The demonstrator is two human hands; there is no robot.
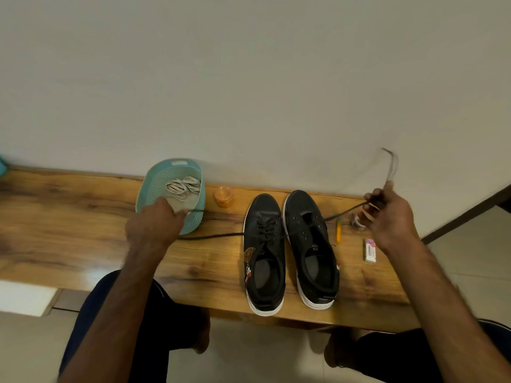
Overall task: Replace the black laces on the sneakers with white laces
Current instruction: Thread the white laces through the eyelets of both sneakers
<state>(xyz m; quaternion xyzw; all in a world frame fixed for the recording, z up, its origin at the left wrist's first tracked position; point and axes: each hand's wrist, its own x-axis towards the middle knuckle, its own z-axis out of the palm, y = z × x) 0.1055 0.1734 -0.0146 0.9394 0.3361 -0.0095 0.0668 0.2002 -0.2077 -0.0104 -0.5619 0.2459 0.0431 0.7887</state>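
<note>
Wooden worktop (pixel 69 217) set against a wall. On it, from left: teal basket (pixel 195 225), orange jar (pixel 223 197), left sneaker (pixel 262 214) and right sneaker (pixel 300 205) side by side with toes to the wall, yellow pen (pixel 338 233), small grey object (pixel 357 221) partly hidden, small box (pixel 370 250). Black lace (pixel 215 236) lies across the worktop between basket and sneakers.

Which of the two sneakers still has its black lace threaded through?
The left sneaker, nearer the teal basket: a black lace crisscrosses its eyelets. The right sneaker's eyelets are bare.
</note>
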